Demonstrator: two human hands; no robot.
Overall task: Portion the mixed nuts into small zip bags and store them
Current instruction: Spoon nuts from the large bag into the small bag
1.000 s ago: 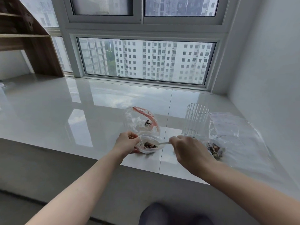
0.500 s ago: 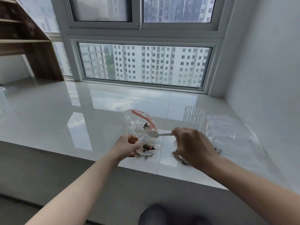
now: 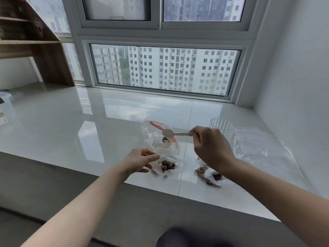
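A small clear zip bag (image 3: 169, 166) with mixed nuts lies on the white sill near its front edge. My left hand (image 3: 140, 162) touches the bag's left edge, fingers partly apart. My right hand (image 3: 210, 147) grips the handle of a white plastic spoon (image 3: 170, 133), whose bowl hovers over a larger clear bag with a red strip (image 3: 156, 138) that holds a few nuts. Another small bag of nuts (image 3: 211, 175) lies partly hidden under my right wrist.
A ribbed clear plastic cup (image 3: 222, 127) stands behind my right hand. Big clear plastic bags (image 3: 261, 150) lie flat at the right by the wall. The glossy sill (image 3: 71, 131) runs left to a wooden shelf (image 3: 35, 47). A clear container (image 3: 5, 106) stands at the far left.
My right hand lifted the spoon out of the small bag and up over the red-strip bag. My left hand loosened its grip on the small bag's edge.
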